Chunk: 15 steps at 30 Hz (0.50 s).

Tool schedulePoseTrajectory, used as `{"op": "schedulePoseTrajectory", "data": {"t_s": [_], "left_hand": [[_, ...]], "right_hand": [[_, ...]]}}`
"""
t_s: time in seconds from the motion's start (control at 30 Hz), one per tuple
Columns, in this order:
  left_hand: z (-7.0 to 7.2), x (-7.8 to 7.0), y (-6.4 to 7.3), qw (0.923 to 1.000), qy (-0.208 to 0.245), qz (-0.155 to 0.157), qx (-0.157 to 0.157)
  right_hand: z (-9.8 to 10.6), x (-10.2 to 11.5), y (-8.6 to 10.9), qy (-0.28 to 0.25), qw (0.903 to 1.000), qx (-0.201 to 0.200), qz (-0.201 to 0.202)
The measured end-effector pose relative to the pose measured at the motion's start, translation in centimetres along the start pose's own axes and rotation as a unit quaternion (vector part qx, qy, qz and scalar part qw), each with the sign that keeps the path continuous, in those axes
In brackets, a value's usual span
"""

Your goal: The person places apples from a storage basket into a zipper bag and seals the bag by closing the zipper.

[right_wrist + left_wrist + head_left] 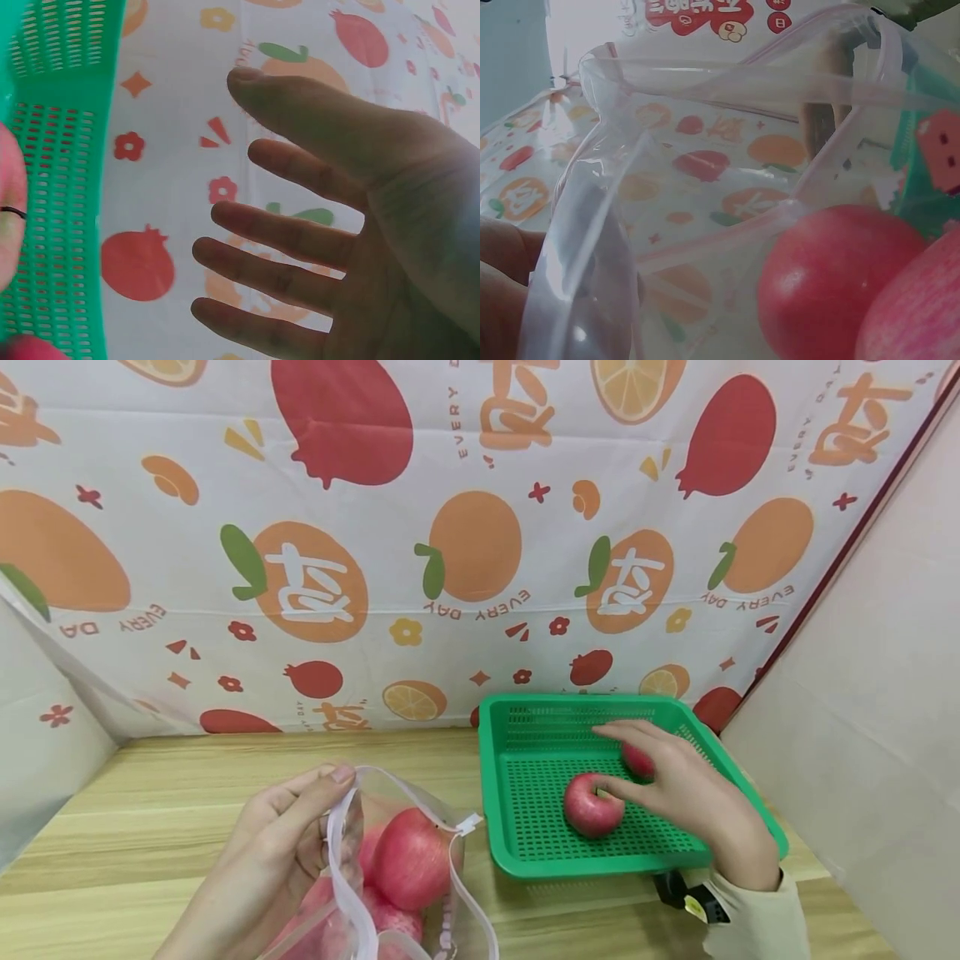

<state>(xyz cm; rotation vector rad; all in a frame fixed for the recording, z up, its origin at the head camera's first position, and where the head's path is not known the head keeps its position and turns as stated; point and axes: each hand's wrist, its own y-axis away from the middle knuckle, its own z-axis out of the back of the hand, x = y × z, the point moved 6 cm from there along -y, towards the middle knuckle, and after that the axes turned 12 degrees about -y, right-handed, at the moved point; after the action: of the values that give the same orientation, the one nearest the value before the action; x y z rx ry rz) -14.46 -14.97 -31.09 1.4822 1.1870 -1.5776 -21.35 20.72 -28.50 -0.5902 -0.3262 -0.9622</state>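
My left hand [281,843] pinches the white-edged rim of a clear zip bag [352,893] between thumb and fingers, and the bag's mouth gapes. Several red apples [414,860] fill the bag; two of them show close up in the left wrist view. Over the green basket [498,852] hovers my right hand [686,785], its fingers spread and holding nothing, as the right wrist view shows. Below that hand one apple [592,807] sits on the basket's slotted floor. A second apple [637,762] lies farther back, partly hidden by the hand.
The wooden table [150,827] carries the basket at the right and the bag at front centre. A fruit-printed cloth [390,560] hangs directly behind the basket. A pale wall [862,693] rises close to the basket's right side.
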Motion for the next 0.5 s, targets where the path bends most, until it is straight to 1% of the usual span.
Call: {"op": "schedulePoseTrajectory", "data": {"t_s": [0.1, 0.23, 0.37, 0.5], "left_hand": [[0.0, 0.1, -0.1, 1.0000, -0.003, 0.003, -0.004], [0.0, 0.4, -0.2, 0.9997, -0.011, 0.012, -0.016], [0.2, 0.4, -0.1, 0.9994, -0.016, 0.017, -0.027], [0.2, 0.2, 0.0, 0.9995, -0.017, 0.013, -0.025]], "right_hand": [[0.2, 0.0, 0.2, -0.005, 1.0000, -0.004, -0.003], [0.1, -0.2, 0.1, -0.010, 0.9999, 0.007, -0.009], [0.1, -0.2, -0.9, -0.003, 0.9996, 0.025, -0.011], [0.0, -0.3, -2.3, 0.019, 0.9985, 0.051, -0.009]]}}
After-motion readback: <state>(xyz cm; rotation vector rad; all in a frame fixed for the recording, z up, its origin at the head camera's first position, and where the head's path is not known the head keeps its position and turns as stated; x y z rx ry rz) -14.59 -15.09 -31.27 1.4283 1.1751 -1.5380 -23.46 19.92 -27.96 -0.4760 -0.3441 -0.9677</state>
